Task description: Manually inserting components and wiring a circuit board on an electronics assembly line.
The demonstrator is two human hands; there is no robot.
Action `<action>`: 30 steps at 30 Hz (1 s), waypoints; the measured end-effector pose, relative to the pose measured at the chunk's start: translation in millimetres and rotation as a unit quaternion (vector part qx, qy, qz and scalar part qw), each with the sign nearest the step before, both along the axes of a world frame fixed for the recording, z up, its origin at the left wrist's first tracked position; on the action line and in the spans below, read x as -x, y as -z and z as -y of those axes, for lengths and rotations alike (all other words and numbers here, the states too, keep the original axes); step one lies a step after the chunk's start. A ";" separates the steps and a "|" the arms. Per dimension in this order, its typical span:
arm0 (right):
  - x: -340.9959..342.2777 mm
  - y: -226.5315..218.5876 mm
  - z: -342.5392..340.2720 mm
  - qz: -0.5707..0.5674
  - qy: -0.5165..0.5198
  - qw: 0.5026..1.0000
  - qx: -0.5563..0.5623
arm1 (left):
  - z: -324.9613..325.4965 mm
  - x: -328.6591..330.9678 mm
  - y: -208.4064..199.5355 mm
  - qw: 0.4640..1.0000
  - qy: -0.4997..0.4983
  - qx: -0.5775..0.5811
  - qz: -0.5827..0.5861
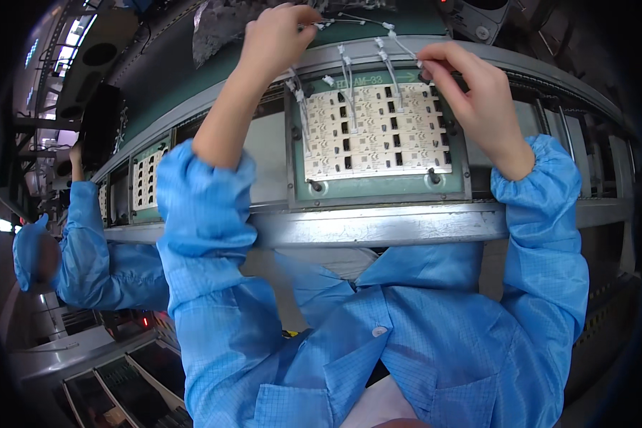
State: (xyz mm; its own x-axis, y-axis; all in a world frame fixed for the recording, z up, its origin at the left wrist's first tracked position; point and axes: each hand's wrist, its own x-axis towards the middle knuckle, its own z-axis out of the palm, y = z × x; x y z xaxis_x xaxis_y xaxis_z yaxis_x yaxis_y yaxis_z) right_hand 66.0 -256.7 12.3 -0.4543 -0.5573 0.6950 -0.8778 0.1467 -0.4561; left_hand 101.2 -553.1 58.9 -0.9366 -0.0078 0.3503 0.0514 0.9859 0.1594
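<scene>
My right hand (478, 100) is closed, finger and thumb pinching the end of a thin white cable (405, 48) above the top right corner of the board panel. My left hand (278, 43) reaches beyond the panel, fingers curled beside loose white connector leads (346, 21); what they grip is too small to make out. Below sits a cream circuit board panel (371, 135) with rows of black parts, in a green carrier fixture (385, 187). Several white cables (349, 93) with plugs run from the panel over its far edge.
A metal rail (378, 225) runs along the near side of the line. Clear plastic bagging (228, 28) lies on the far green surface. At left is another panel (148, 182), and a co-worker in a blue cap and sleeve (85, 221) reaches over the line.
</scene>
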 end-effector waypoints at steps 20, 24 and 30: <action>-5.6 24.7 -0.8 -0.018 -0.111 0.981 -0.157 | -18.5 78.0 48.3 0.982 0.115 0.151 -0.025; -20.0 26.0 4.6 0.125 -0.072 0.983 -0.110 | -14.6 74.8 49.3 0.983 0.129 0.123 -0.048; -31.1 27.6 6.0 0.026 0.023 0.985 -0.167 | 4.5 79.4 59.4 0.983 0.133 0.058 -0.111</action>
State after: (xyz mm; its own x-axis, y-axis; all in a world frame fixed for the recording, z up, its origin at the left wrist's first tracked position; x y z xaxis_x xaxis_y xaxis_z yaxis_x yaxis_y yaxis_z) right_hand 97.1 -262.7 -15.3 -0.5135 -0.7299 0.4511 -0.8440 0.3347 -0.4191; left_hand 21.7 -557.6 -0.5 -0.8001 0.2793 0.5309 0.3305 0.9438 0.0015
